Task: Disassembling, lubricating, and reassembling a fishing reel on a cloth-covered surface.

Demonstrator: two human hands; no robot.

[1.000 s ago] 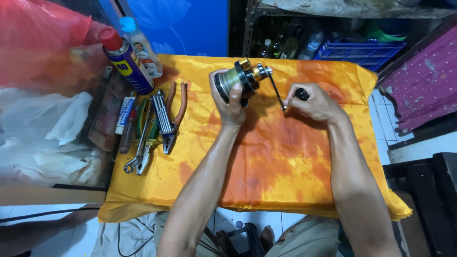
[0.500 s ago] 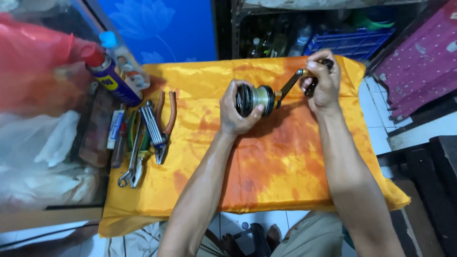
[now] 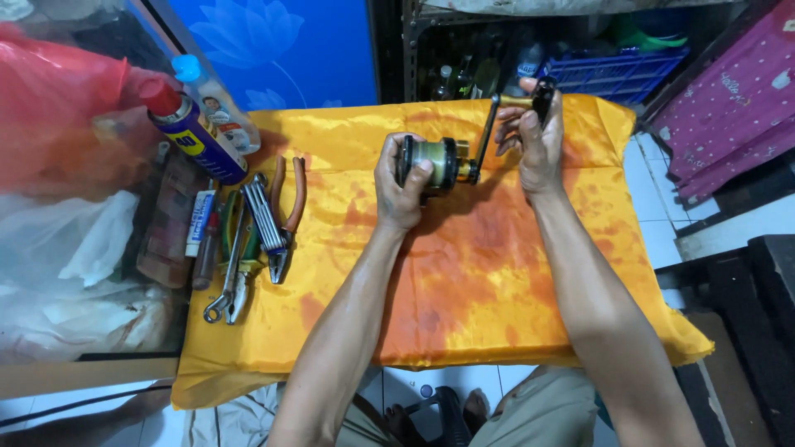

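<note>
My left hand (image 3: 399,186) is wrapped around the reel (image 3: 437,163), fingers curled over the top and thumb on the near side, so it's a full closed grip on the body with the spool of pale line showing between my fingers. The reel is held up just above the orange cloth (image 3: 464,281), toward the far middle of the table, not resting on it as far as I can tell. My right hand (image 3: 537,141) is closed on the black knob (image 3: 544,91) at the end of the crank handle (image 3: 485,136), fingers pinched round it, and the handle arm runs down and left from the knob back to the side of the reel. The two hands are close together, with just the handle arm between them. Off to my left on the cloth there's a loose pile of tools: pliers (image 3: 290,211) with reddish grips, a wrench (image 3: 225,285), and a few more laid alongside, all well apart from the reel. Past those, at the cloth's far left corner, a blue spray can (image 3: 195,136) with a red cap leans beside a clear bottle (image 3: 217,103) with a blue cap. A blue crate (image 3: 617,70) sits on the shelf beyond the table.
</note>
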